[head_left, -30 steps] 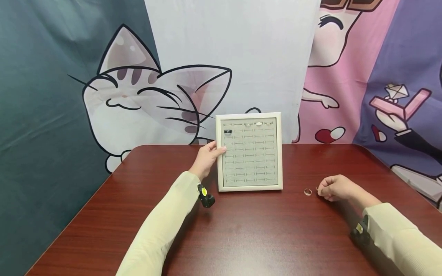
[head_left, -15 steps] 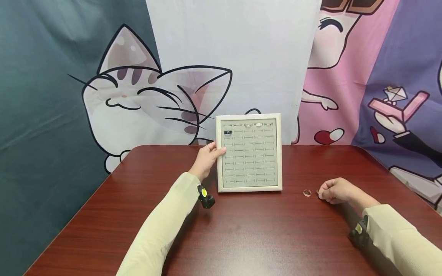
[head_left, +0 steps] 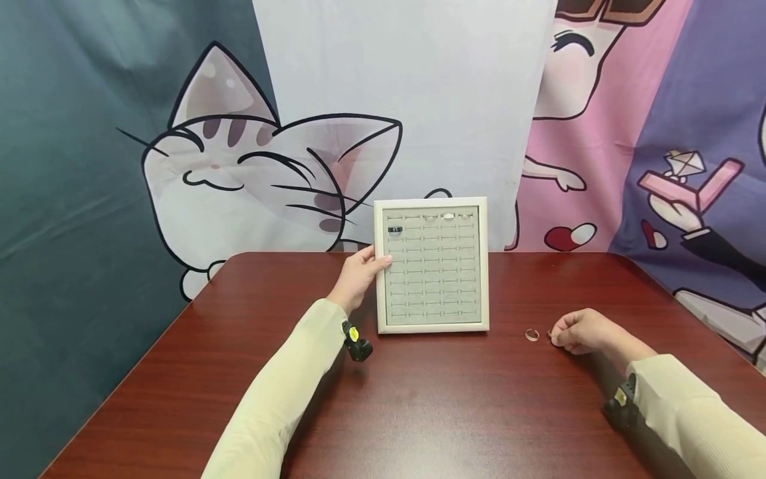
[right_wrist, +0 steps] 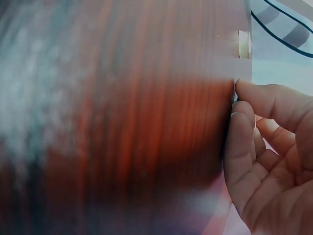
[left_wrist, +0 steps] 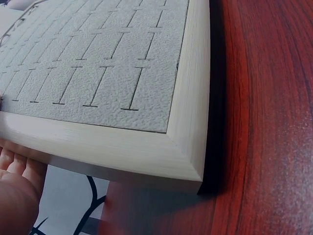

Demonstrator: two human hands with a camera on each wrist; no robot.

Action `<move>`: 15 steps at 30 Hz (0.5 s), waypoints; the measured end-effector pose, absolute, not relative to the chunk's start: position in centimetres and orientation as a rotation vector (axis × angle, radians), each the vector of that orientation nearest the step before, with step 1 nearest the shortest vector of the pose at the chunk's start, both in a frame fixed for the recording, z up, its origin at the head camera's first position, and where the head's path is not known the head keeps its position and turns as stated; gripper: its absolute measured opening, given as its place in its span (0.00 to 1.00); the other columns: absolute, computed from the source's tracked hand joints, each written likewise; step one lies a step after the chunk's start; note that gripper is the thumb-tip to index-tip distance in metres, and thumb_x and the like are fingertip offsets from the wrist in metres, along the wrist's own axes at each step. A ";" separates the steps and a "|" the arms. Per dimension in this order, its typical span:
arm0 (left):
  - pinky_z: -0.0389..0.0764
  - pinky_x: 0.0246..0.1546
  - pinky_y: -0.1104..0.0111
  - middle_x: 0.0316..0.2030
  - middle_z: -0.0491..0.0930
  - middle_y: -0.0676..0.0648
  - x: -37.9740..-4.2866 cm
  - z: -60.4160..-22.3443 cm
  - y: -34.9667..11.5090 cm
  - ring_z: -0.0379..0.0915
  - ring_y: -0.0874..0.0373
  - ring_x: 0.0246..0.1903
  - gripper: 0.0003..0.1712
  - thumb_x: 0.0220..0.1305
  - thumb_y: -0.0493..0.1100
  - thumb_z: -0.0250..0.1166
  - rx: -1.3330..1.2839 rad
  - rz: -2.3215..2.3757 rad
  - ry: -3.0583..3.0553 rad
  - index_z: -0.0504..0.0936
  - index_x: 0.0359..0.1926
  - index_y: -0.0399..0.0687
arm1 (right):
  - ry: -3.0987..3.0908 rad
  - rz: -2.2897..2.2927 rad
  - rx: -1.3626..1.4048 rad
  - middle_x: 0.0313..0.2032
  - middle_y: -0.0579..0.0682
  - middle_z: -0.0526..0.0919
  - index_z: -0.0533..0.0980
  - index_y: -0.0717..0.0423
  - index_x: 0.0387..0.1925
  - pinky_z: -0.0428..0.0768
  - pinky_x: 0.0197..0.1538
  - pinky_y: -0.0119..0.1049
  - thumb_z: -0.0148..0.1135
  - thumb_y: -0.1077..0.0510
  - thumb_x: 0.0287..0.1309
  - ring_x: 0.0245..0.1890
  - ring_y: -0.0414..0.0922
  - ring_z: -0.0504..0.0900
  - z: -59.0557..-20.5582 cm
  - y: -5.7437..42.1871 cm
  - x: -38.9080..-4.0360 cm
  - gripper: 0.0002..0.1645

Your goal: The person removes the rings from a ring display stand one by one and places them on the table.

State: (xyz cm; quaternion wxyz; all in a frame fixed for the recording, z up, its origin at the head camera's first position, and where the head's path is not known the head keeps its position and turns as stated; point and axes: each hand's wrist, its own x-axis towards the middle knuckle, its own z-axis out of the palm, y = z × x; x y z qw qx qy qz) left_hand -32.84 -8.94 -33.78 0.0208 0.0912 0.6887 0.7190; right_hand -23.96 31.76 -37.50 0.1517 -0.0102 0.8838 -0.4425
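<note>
A white-framed ring display board [head_left: 433, 279] with a grey slotted pad stands upright on the table. My left hand [head_left: 356, 276] grips its left side, thumb on the front of the frame. In the left wrist view, that hand's fingers [left_wrist: 33, 174] lie along the frame's edge. A dark ring [head_left: 395, 229] sits in the second row, and three silvery rings [head_left: 448, 215] are in the top row. To the right, my right hand [head_left: 583, 330] pinches a small ring [head_left: 550, 334] at the tabletop, mostly hidden by the fingertips. Another ring [head_left: 532, 335] lies just left of it.
The reddish-brown wooden table [head_left: 443, 399] extends around the board and hands. Behind it hangs a cloth backdrop with a cartoon cat [head_left: 215, 179]. Small black cameras [head_left: 358, 344] are strapped to both wrists.
Hardly anything differs. The whole head view has shifted down very slightly since a second ago; both hands, the board and the loose ring keep their places.
</note>
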 end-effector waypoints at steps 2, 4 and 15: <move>0.77 0.48 0.65 0.47 0.81 0.44 -32.8 -33.9 -8.9 0.80 0.57 0.41 0.19 0.61 0.41 0.63 0.280 2.231 2.134 0.76 0.54 0.48 | 2.549 -1.253 -0.034 0.17 0.41 0.72 0.76 0.71 0.29 0.74 0.25 0.29 0.61 0.68 0.49 0.20 0.36 0.70 -37.5 31.7 -23.9 0.07; 0.77 0.48 0.65 0.47 0.81 0.43 -32.9 -34.0 -8.9 0.80 0.57 0.41 0.19 0.61 0.41 0.63 0.281 2.236 2.127 0.76 0.54 0.47 | 2.561 -1.238 -0.047 0.17 0.42 0.72 0.75 0.73 0.30 0.74 0.25 0.30 0.61 0.68 0.49 0.20 0.36 0.70 -37.5 31.6 -23.9 0.08; 0.77 0.47 0.65 0.48 0.81 0.43 -32.8 -33.9 -8.9 0.80 0.57 0.41 0.20 0.61 0.41 0.63 0.289 2.250 2.120 0.76 0.55 0.47 | 2.593 -1.214 -0.029 0.17 0.43 0.73 0.75 0.72 0.28 0.76 0.26 0.31 0.61 0.68 0.49 0.20 0.37 0.71 -37.3 31.3 -23.7 0.06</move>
